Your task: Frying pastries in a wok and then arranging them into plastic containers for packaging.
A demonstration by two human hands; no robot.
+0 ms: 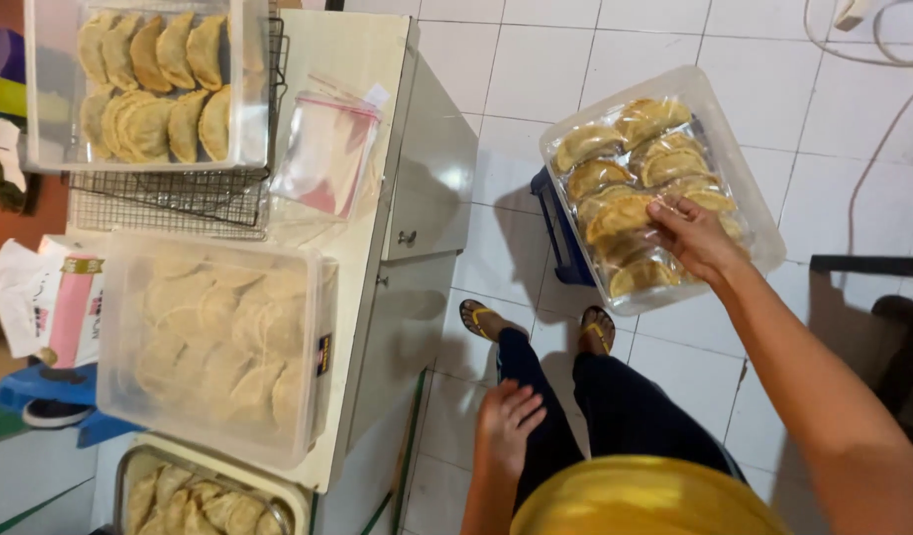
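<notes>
Risk lies with the clear plastic container [749,203] of golden, crescent-shaped pastries [625,178], which sits low beside the person on a dark blue crate [555,233] above the tiled floor [536,69]. It overhangs the smaller crate on its far sides, so a downward press near its edge could probably tip it and spill the pastries. The right hand [696,238] reaches into it, fingers [666,210] partly curled and spread, tips touching the pastries or a clear wrap over them; whether they grip anything, I cannot tell. The left hand [506,421] rests flat on the person's thigh, fingers loosely extended, holding nothing. To the left, the tabletop [362,59] carries more containers of pastries, a wire rack [179,198] and plastic bags [327,149].
</notes>
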